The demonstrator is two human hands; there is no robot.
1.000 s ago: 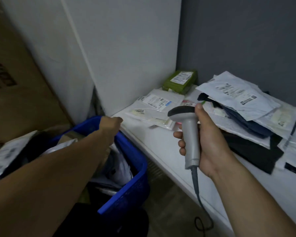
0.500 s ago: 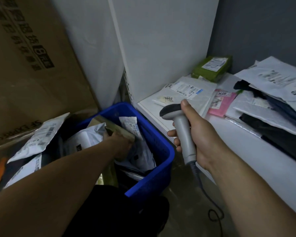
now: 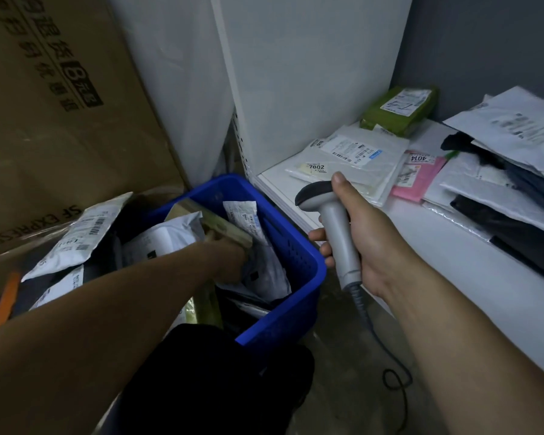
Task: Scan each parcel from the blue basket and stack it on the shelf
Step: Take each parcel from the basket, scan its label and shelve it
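The blue basket stands on the floor at lower centre, full of parcels. My left hand reaches down into it and grips a flat tan parcel that tilts up out of the pile; my fingers are mostly hidden under it. A white parcel and a labelled white bag lie beside it. My right hand holds the grey barcode scanner upright over the shelf's front edge, head pointing left. The white shelf carries several stacked parcels.
On the shelf lie a green parcel, a clear bag marked 7002, a pink parcel and a heap of white and dark mailers. A large cardboard box stands left. More parcels lie beside the basket. The scanner cable trails on the floor.
My left hand went down from the basket's rim into the basket and took hold of the tan parcel. The view swung left and down. The scanner hand stayed about where it was.
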